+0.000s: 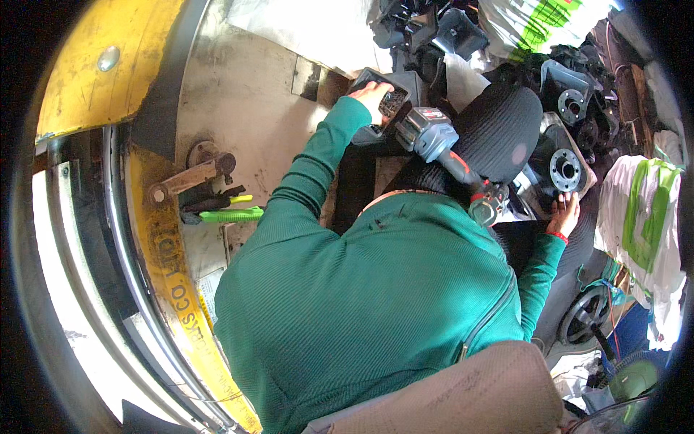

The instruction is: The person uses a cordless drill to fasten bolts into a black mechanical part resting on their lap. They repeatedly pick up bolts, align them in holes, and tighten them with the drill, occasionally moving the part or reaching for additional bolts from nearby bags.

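My left hand [373, 100] reaches over the rim of a dark open bin [410, 85] that holds small dark pieces, too small to name. Its fingers bend down inside, and their tips are hidden. At the right, my right hand [564, 217] grips the near edge of a dark housing with a round metal flange [567, 171], fingertips close below the ring. Across my lap lies a cordless power tool [457, 163] with a grey and red handle. Its battery end is next to the bin, and neither hand touches it.
Black moulded parts [452, 32] are heaped at the back, with another flanged housing [572, 105] at the right. White and green bags [640, 210] stand at the far right. A yellow machine frame [155, 217] with a metal lever [194, 177] runs along the left. A bright green tool [231, 215] lies beside it.
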`<act>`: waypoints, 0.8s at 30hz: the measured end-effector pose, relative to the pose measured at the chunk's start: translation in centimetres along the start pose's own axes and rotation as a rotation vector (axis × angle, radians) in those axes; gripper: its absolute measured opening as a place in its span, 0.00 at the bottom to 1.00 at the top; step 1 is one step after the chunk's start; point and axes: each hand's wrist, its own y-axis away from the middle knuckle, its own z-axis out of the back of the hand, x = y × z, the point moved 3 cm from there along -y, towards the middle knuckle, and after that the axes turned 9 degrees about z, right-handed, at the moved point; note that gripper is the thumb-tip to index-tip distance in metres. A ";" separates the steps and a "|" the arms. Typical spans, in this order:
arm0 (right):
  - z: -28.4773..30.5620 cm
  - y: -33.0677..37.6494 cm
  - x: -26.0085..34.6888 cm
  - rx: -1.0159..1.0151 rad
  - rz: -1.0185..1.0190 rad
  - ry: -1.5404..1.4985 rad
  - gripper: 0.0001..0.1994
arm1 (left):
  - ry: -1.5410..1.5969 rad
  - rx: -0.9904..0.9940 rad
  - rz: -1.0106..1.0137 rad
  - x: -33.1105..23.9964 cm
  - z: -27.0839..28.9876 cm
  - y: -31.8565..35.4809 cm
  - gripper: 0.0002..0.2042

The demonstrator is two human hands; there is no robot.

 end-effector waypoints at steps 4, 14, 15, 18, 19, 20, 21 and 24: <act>0.3 0.1 0.3 -0.022 0.005 -0.052 0.25 | 0.052 -0.030 -0.070 -0.2 -0.2 -0.5 0.33; 0.3 0.5 0.4 -0.025 0.030 -0.126 0.22 | 0.037 -0.101 -0.148 0.7 -0.7 -1.1 0.20; 0.4 0.6 0.6 -0.032 0.046 -0.142 0.22 | 0.053 -0.107 -0.138 0.9 -1.0 -1.2 0.19; 0.8 1.2 1.2 -0.046 0.162 -0.172 0.18 | 0.159 -0.132 -0.058 1.4 -1.2 -0.5 0.13; 0.8 1.8 1.9 -0.063 0.197 -0.168 0.18 | 0.261 -0.027 0.046 0.9 -0.3 0.0 0.13; 0.7 2.2 2.6 -0.081 0.233 -0.162 0.17 | 0.362 0.079 0.150 0.5 0.3 0.6 0.12; 0.6 2.4 3.4 -0.102 0.243 -0.147 0.17 | 0.469 0.055 0.162 0.3 1.0 1.5 0.11; -2.8 4.2 6.0 0.050 0.279 -0.185 0.19 | 0.778 0.040 0.148 3.0 -0.4 1.2 0.10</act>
